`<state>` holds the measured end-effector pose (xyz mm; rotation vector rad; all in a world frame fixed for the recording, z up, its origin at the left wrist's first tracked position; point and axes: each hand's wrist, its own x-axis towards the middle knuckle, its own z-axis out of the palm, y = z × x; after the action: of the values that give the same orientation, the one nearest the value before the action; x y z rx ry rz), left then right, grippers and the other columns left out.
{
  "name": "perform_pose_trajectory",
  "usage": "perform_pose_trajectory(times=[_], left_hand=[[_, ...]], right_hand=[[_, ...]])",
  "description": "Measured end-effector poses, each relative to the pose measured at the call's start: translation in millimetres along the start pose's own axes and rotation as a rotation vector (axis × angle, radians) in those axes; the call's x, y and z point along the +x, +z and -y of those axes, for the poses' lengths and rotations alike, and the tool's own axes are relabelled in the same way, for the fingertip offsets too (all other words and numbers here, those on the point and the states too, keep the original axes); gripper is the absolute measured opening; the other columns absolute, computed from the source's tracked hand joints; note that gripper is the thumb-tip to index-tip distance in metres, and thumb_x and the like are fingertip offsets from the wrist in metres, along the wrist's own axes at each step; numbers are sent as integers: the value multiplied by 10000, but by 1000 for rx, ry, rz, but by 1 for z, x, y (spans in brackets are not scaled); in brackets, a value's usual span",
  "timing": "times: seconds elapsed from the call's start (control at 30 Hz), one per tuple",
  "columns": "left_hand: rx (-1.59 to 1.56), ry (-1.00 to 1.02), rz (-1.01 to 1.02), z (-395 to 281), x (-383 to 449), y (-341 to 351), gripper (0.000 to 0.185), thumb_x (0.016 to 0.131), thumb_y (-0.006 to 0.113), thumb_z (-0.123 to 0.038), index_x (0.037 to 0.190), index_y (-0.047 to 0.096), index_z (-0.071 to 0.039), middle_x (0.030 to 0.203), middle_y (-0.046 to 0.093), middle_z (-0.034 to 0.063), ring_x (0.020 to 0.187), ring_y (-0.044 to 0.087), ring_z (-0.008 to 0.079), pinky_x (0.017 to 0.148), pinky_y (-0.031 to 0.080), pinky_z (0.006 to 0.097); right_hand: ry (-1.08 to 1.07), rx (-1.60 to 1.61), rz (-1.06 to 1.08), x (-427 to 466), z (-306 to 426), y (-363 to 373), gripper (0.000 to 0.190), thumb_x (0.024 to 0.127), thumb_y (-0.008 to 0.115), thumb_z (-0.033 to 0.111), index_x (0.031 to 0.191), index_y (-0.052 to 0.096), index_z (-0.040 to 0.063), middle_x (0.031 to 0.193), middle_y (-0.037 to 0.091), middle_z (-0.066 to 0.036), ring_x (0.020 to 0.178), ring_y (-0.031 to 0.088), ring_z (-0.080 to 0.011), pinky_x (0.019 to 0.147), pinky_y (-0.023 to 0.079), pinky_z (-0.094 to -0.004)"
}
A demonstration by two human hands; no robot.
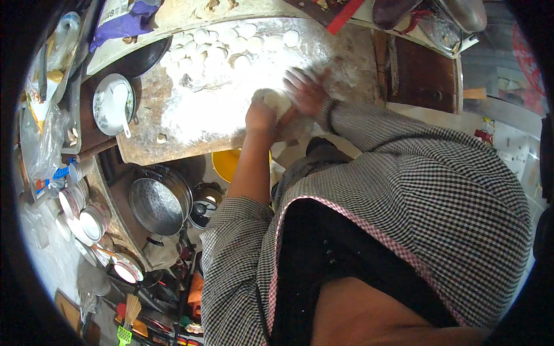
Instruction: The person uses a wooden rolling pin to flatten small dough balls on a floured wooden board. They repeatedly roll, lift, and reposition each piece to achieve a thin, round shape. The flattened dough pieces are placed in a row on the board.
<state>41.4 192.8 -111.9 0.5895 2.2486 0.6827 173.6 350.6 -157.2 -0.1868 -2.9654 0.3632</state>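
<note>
Over a wooden board (149, 149) thick with flour, my left hand (261, 114) grips the edge of a flat, pale dough round (278, 102). My right hand (305, 91) lies palm down just right of it, its fingers stretched out and motion-blurred. A brownish, stick-like shape, perhaps a rolling pin (288, 120), shows beneath and beside that palm; blur hides whether the hand holds it. Toward the board's far side sit several small dough pieces (238, 44), floured and close together. Glare washes out the board's middle. One small scrap of dough (161, 138) rests near the front left corner.
Left of the board, a plate (104, 104) carries a white spoon (121, 101). Below the board's edge are a perforated steel pot (156, 206) and a yellow basin (227, 164). Stacked bowls (93, 222) stand at far left. A purple bag (123, 24) lies on the ledge behind.
</note>
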Motion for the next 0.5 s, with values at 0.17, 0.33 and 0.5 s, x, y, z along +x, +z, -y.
perform_pose_trajectory(times=[0.17, 0.33, 0.5], left_hand=[[288, 121, -7, -10, 36, 13, 299, 853, 652, -271, 1048, 698, -49, 1109, 688, 194, 985, 663, 369, 885, 532, 432], [-160, 47, -88, 54, 17, 29, 319, 882, 643, -274, 1096, 690, -42, 1124, 691, 193, 1007, 670, 355, 885, 533, 427], [292, 49, 140, -32, 1, -27, 368, 903, 634, -303, 1164, 668, -46, 1143, 684, 203, 1030, 670, 345, 873, 533, 440]], right_hand=[[80, -267, 196, 87, 15, -8, 607, 951, 507, 298, 1513, 391, 100, 1630, 248, -135, 1493, 256, -324, 1203, 165, -550], [116, -93, 163, -46, 19, -11, 586, 892, 599, 278, 1439, 487, 98, 1541, 383, -143, 1432, 352, -312, 1185, 220, -544], [247, -4, 107, 81, 25, 8, 608, 991, 493, 268, 1551, 317, 114, 1631, 244, -131, 1513, 202, -285, 1205, 172, -506]])
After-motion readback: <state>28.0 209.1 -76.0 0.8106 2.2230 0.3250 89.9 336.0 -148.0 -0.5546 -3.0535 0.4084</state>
